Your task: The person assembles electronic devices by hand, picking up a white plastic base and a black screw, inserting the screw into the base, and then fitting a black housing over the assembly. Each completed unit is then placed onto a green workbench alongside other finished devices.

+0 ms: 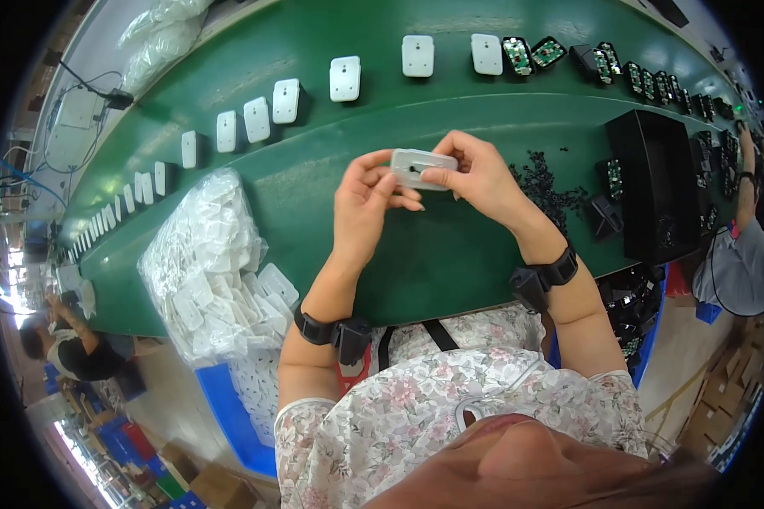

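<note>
Over the green table (306, 182) I hold a white plastic housing (405, 159) between both hands. My left hand (361, 202) closes its fingers on the left end. My right hand (477, 168) grips the other end, its thumb pressed on the face beside a small dark spot; whether that spot is a hole or a small part I cannot tell. Right of my right hand, a loose pile of small black parts (545, 182) lies on the table. To the left, a clear plastic bag (199, 229) spills white plastic pieces (208, 297).
Similar white housings (345, 79) stand in a curved row along the far side. Black housings with green circuit boards (517, 57) continue it rightward. A black bin (641, 191) stands at right, and blue crates (233, 416) sit below the table edge. Other people work at both ends.
</note>
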`<act>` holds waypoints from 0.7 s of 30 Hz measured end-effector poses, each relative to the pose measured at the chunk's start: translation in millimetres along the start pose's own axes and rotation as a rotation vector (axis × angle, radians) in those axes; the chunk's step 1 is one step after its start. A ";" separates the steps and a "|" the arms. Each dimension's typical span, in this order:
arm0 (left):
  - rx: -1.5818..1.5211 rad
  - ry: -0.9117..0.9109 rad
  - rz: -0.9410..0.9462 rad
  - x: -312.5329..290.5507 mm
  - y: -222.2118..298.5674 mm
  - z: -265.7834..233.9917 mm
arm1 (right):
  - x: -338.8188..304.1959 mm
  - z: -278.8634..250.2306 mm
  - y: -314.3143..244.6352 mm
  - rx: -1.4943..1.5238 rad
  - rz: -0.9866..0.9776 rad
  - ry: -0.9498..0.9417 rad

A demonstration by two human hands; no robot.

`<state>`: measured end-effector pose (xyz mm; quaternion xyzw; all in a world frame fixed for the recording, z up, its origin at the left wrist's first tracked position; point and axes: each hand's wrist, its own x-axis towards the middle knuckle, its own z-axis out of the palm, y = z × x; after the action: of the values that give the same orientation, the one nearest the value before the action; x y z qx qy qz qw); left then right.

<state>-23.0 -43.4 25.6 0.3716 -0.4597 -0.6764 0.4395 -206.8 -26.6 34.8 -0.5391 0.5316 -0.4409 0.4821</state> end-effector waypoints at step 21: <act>1.000 0.256 0.296 18.9 -16.8 -38.2 | 95.5 -143.1 10.0 -0.923 0.004 0.573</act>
<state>1.1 -69.1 -3.7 0.5462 -0.7160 -0.2551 0.3520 -345.3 -129.0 42.2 -0.5519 0.7812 -0.2900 0.0321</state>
